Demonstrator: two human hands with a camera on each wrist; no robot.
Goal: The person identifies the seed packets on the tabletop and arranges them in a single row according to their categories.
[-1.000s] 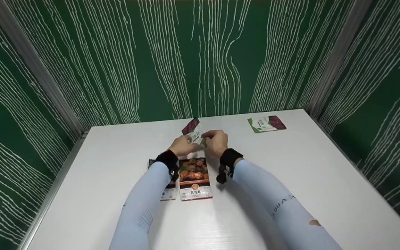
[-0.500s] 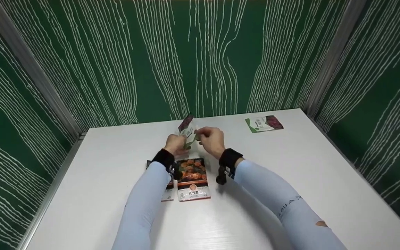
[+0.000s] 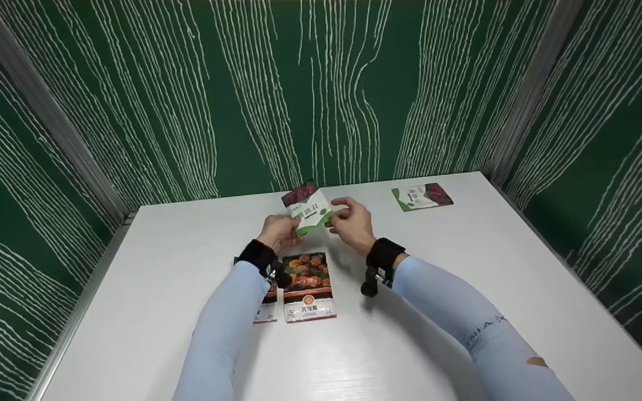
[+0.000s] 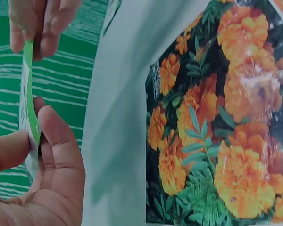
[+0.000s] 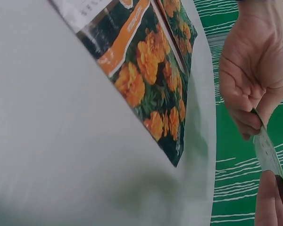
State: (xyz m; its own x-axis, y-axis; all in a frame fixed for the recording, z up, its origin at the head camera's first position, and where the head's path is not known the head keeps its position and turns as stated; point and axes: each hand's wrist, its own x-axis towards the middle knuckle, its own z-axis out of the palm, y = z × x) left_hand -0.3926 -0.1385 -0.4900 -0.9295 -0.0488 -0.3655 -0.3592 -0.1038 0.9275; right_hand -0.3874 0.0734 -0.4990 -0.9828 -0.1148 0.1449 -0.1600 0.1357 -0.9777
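Observation:
Above the table, a white and green seed packet (image 3: 311, 210) with purple flowers on one end is tilted between both hands. My left hand (image 3: 280, 229) pinches its lower left part between thumb and fingers, as the left wrist view shows from close by. At the packet's lower right corner, my right hand (image 3: 353, 224) grips the green edge with thumb and fingertips. In the left wrist view the packet (image 4: 28, 101) appears nearly edge-on. Just below the hands lies a marigold seed packet (image 3: 309, 287), flat and face up.
A second marigold packet (image 3: 267, 312) lies beside the first, partly hidden by the left wrist. Another white and green packet (image 3: 422, 197) lies near the back right of the white table (image 3: 131, 289). Green patterned walls (image 3: 349, 89) enclose the back and sides.
The held packet bent and turned partly away, then came round flatter with its printed front facing the head camera. The right hand has shifted slightly right, the left hand slightly left.

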